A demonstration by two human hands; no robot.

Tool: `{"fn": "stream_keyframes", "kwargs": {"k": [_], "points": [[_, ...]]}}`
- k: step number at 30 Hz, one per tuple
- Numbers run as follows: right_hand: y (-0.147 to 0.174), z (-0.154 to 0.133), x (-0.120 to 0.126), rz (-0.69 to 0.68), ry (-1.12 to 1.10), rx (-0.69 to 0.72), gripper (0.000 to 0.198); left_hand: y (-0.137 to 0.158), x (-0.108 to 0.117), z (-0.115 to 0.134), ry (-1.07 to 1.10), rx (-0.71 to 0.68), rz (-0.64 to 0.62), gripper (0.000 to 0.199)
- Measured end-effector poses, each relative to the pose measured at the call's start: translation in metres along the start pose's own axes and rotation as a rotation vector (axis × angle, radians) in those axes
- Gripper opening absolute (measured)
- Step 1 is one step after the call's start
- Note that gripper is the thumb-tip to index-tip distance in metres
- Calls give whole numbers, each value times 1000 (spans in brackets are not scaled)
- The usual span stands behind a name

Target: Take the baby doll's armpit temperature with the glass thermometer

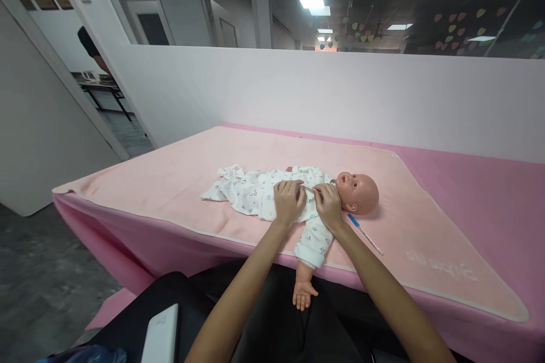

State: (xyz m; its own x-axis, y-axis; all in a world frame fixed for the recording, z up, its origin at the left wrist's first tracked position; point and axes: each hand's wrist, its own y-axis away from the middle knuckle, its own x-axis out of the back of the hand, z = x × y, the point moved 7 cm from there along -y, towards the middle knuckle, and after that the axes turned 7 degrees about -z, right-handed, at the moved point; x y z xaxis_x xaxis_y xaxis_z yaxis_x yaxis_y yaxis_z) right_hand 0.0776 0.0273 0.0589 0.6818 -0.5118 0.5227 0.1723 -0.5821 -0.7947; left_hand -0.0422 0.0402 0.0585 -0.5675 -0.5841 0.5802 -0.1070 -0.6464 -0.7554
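A baby doll (359,193) lies on its back, head to the right, in a white printed outfit (251,191). My left hand (289,199) rests on the doll's chest, its fingers curled on the cloth. Nearer the neck, my right hand (327,204) pinches the front of the outfit. A thin light edge stretches between both sets of fingertips; the exact grip is partly hidden by my hands. The doll's near arm (303,283) hangs over the table edge toward me. Just right of my right wrist lies a slim thermometer-like stick with a blue end (365,233).
Under the doll is a peach mat (170,181) on a pink tablecloth (481,181). A white wall with a window (340,91) stands behind the table. At lower left, a white flat box-like device (160,334) sits on a dark surface. Part of a person (91,48) shows through the doorway.
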Motion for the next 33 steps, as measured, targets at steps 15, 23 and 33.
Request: {"fn": "stream_keyframes", "kwargs": {"k": [15, 23, 33], "points": [[1, 3, 1, 13, -30, -8, 15, 9, 27, -55, 68, 104, -36, 11], [1, 4, 0, -4, -32, -35, 17, 9, 26, -42, 79, 8, -56, 10], [1, 5, -1, 0, -16, -27, 18, 8, 21, -44, 64, 67, -69, 10]]}}
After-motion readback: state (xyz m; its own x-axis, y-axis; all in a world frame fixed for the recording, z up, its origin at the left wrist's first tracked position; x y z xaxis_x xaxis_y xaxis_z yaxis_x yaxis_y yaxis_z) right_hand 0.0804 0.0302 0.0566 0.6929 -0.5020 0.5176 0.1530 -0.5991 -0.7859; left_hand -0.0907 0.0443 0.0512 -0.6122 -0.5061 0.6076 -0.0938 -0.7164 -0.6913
